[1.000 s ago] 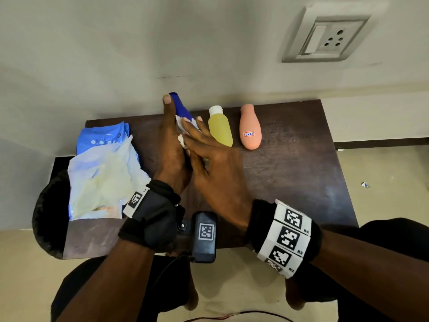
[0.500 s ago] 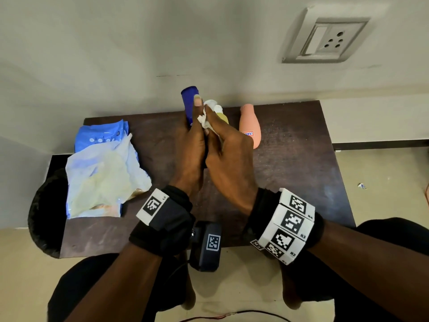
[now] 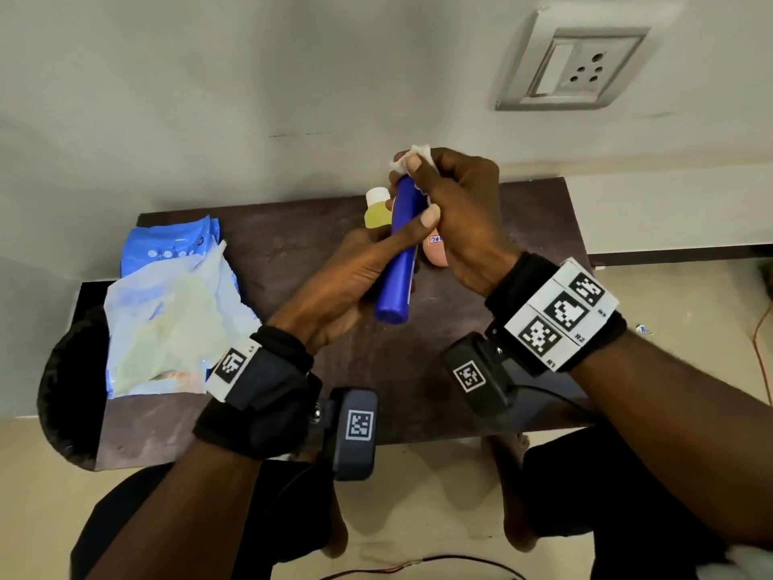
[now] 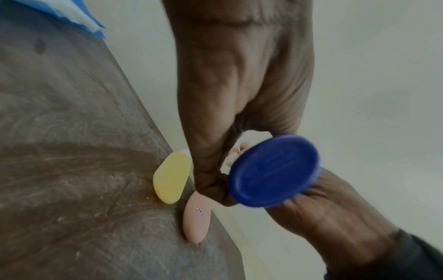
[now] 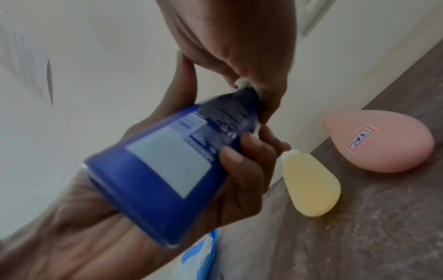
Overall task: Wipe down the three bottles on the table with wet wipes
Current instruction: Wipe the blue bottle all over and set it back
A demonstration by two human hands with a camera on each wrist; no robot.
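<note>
A blue bottle is lifted above the table, tilted with its flat cap end toward me. My left hand grips its lower body, fingers curled round it. My right hand holds a white wet wipe wrapped over the bottle's far end, seen as a white wad behind the blue cap. A yellow bottle with a white cap and a pink bottle lie on the dark table at the back, partly hidden by my hands; both show whole in the right wrist view.
A blue wet-wipe pack under a crumpled pale plastic bag lies on the table's left side. A black bin stands at the left edge. The wall with a socket plate rises right behind the table.
The blue bottle has been lifted from upright at the table's back and tipped toward me. My right hand with the wipe has slid up to the bottle's far end.
</note>
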